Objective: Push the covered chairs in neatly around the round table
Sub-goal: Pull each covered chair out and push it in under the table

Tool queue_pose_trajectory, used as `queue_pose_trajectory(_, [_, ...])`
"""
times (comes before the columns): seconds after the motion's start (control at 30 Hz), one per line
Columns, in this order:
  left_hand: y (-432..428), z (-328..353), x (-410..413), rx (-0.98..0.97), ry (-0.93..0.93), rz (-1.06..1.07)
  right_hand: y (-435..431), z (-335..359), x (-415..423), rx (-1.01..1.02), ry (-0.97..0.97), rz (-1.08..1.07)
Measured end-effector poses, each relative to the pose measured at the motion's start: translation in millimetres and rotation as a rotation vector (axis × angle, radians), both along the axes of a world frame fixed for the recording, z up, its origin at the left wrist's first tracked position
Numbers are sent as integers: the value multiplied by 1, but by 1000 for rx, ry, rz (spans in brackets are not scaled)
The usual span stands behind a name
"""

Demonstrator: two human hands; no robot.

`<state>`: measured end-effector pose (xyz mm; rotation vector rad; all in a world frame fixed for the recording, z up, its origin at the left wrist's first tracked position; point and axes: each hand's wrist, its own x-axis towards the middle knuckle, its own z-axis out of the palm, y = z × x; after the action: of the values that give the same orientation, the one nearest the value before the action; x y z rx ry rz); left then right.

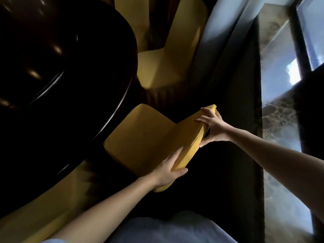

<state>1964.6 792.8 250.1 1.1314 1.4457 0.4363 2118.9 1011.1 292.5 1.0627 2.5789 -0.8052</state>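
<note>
Beside the dark round surface (66,71), we are clasping the yellow covered chair (140,137) by its backrest, left hand (168,171) and right hand (213,128) both closed on it (seat edge near the rim), judging a straight inward push comes next.

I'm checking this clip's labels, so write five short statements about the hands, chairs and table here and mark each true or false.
1. Both hands hold the backrest top of the near yellow chair. True: the left hand grips one end and the right hand the other.
2. The round table is white. False: it is dark and glossy.
3. A second yellow chair stands farther along the table's edge. True.
4. The near chair's seat is fully hidden under the table. False: most of the seat shows beside the table's rim.
5. The window is on the person's left. False: it is on the right.
</note>
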Motion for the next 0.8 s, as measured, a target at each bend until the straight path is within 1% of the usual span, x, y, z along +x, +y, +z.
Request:
queue_pose_trajectory(0.2, [-8,1,-12,73,29,24,-4,-2,-10,-47,87,-22])
queue_pose_trajectory(0.27, [-12,5,-19,76,9,40,-7,-4,-17,-57,103,-22])
queue_pose_trajectory(0.43, [-29,6,-27,86,-1,94,-20,-8,-30,-79,92,-29])
queue_pose_trajectory(0.6, [-33,4,-48,11,-43,143,-21,-4,-57,-101,59,-36])
queue_pose_trajectory(0.8, [-34,2,-83,-45,9,204,-17,-13,-101,-84,66,-5])
